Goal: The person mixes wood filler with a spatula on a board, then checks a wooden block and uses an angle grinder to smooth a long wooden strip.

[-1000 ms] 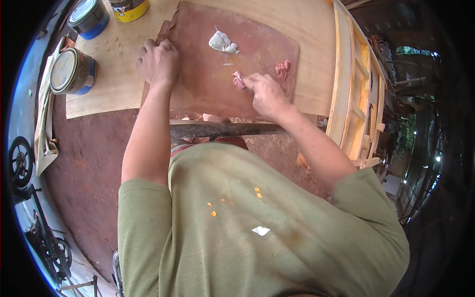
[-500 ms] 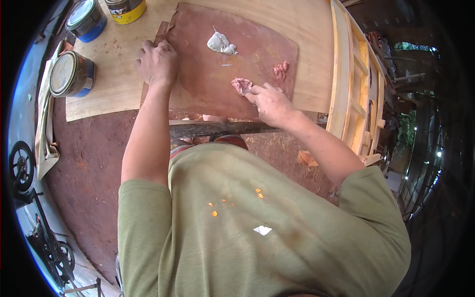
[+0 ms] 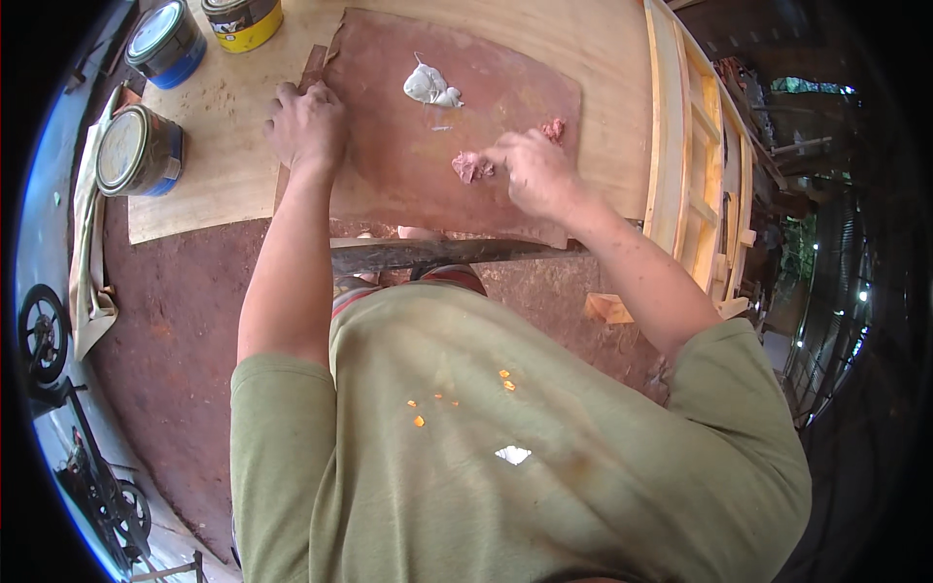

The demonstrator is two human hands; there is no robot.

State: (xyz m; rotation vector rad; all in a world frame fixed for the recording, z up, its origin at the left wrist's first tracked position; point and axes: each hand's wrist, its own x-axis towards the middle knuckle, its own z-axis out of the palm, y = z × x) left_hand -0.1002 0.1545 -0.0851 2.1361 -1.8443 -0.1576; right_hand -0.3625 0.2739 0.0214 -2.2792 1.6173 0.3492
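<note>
I'm resting the left hand point(image 3: 308, 126), fingers half curled, at the left edge of the reddish-brown board point(image 3: 389, 165) on the plywood worktop point(image 3: 214, 185); whether it's gripping, I can't tell. The right hand point(image 3: 537, 175) is curling its fingers just beside a pink paste lump point(image 3: 470, 168) on the board; blur is hiding whether it's holding a tool. A second pink lump point(image 3: 554, 130) is lying just beyond that hand, and white paste point(image 3: 428, 87) is sitting farther up. I'm judging this as the paste-working step, probably calling for a low stroke with the board steadied.
</note>
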